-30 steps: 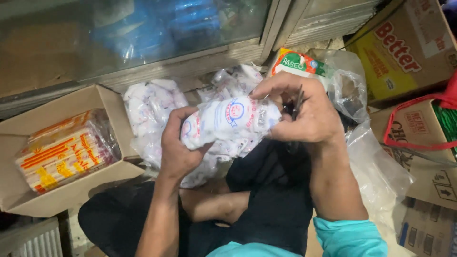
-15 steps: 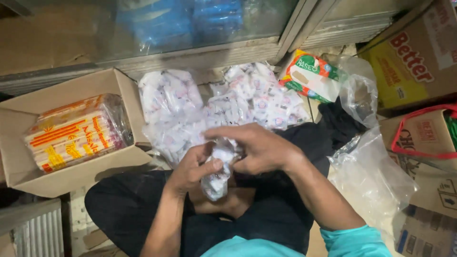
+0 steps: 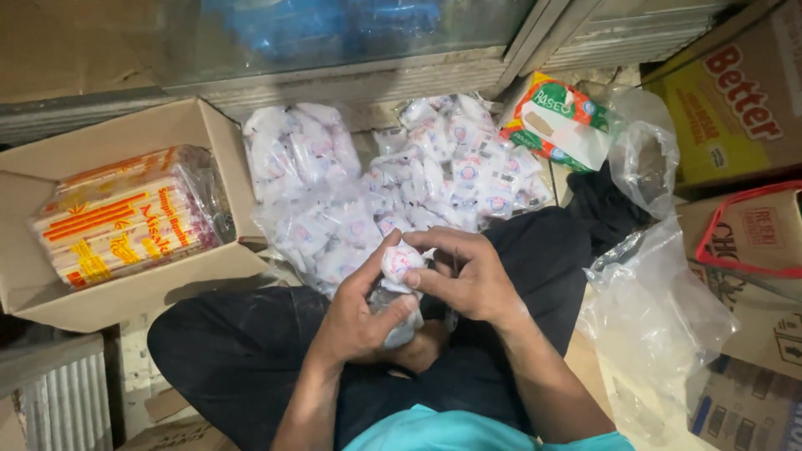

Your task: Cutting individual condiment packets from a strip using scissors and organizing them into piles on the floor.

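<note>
Head view, looking down over crossed legs in black trousers [image 3: 251, 351]: both hands meet over the lap, just below a heap of small white sachets [image 3: 418, 192] on the floor. Left hand [image 3: 359, 313] wraps from below and the side around a small clear bag of white sachets [image 3: 399, 276], thumb up along its left flank, fingers curled under it. Right hand [image 3: 468, 276] comes in from the right, fingertips pinched on the bag's upper end; so both are closed on the one bag. The bag's long axis runs roughly upright in the picture, top end toward the heap, lower end sunk into the left palm; the left hand carries it, the right only nips the top. The bag looks soft and crumpled, white with faint red and blue marks, its lower part hidden by fingers. Left: open cardboard box [image 3: 125, 225] holding a wrapped pack with orange and yellow stripes. Right: loose clear plastic bag [image 3: 660, 309], a green and white packet [image 3: 560, 121], more cartons
</note>
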